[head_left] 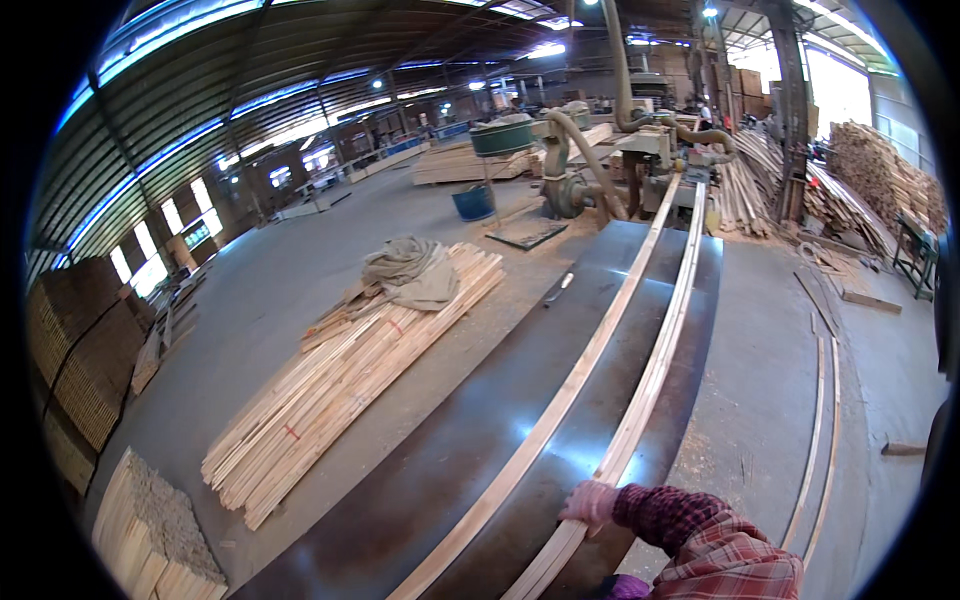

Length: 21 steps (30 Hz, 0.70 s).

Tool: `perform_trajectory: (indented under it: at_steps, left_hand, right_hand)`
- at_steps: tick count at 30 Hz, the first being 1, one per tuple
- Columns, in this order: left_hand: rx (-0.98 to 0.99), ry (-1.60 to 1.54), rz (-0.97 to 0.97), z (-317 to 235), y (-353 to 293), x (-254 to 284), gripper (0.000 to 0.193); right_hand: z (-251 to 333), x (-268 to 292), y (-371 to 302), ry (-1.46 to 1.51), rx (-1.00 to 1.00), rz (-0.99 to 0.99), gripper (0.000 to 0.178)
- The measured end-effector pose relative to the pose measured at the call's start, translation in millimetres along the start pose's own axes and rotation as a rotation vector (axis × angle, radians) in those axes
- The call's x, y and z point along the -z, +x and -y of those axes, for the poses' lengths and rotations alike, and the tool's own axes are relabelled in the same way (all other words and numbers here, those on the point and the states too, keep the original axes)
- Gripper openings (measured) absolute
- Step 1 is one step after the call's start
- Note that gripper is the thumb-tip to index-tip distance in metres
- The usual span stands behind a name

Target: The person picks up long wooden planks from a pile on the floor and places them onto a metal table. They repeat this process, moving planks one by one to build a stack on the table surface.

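Note:
My right hand (590,503), in a pink glove, is closed over a bundle of long, pale wooden strips (640,405) near the lower edge. The strips lie side by side along a dark, shiny metal table (450,440) and reach a machine (650,150) at its far end. Left of them, a single long wooden strip (578,385) runs to the same machine, with no hand on it. At the bottom edge shows only a purple patch of what seems to be my left hand (628,587). Its fingers are hidden, so its hold cannot be made out.
A stack of wooden strips (340,390) with a crumpled grey cloth (412,272) lies left of the table. A small knife-like tool (560,288) rests by the table's left edge. Two thin strips (825,430) lie on the floor at right. A blue tub (474,203) stands beyond.

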<state>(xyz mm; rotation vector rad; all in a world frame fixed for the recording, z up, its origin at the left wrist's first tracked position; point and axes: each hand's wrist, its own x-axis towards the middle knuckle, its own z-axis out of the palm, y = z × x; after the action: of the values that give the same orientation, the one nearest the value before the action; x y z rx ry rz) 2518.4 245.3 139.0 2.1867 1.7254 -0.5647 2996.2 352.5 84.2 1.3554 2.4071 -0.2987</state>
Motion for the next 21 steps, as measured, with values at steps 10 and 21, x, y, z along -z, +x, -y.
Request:
perform_trajectory:
  at_steps: [10, 21]
  left_hand:
    - [0.022, -0.069, -0.099, -21, 10, 7, 0.055]
    - [0.021, -0.277, -0.302, -5, 20, -37, 0.044]
  right_hand:
    - [-6, 0, 6, 0.047, -0.106, 0.061, 0.066]
    - [6, 16, 38, 0.623, -0.655, -0.165, 0.053]
